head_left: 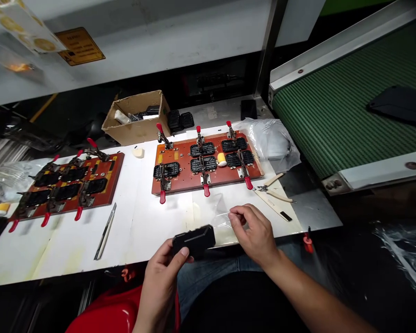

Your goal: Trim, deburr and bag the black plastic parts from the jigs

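Observation:
My left hand point(164, 273) grips a flat black plastic part point(196, 240) by its left end, thumb on the near face, just over the table's front edge. To the right, my right hand point(254, 231) is closed in a pinch at the edge of a clear plastic film point(222, 219). Beyond both hands lies a reddish-brown fixture board point(185, 185) with red-handled toggle clamps. Several ribbed black parts point(203, 164) sit on it, and a small yellow-and-white roll point(221, 159) rests between them.
A second clamp board point(114, 178) stands left, near a utility knife point(106, 231). Cutters point(275, 192) and a pale strip point(272, 203) lie right. Behind are a cardboard box point(135, 129) and a plastic bag point(270, 138). A green conveyor point(333, 97) carries a black panel point(400, 105).

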A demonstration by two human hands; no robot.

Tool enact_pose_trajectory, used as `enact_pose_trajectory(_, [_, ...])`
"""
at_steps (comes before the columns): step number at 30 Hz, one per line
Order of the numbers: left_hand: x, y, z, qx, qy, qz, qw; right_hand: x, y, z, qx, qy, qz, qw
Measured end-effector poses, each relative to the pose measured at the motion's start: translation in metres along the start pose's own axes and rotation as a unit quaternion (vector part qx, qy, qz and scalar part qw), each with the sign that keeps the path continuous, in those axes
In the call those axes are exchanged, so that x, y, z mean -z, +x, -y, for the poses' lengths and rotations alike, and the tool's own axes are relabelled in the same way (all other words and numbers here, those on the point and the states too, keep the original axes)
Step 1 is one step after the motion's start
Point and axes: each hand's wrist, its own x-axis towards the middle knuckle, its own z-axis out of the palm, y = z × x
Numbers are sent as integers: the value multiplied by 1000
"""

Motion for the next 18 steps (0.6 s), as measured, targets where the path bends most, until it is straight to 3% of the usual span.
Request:
enact_pose_trajectory(4, [-11,-7,11,9,-51,26,998,-9,-2,12,19,40,22,999])
enact_pose_trajectory(15, [-51,11,6,12,-325,-75,943,-21,-24,21,141,87,139,976])
enact_pose_trajectory(18, [-61,7,13,-14,-325,-83,942,-27,-29,28,103,116,126,980])
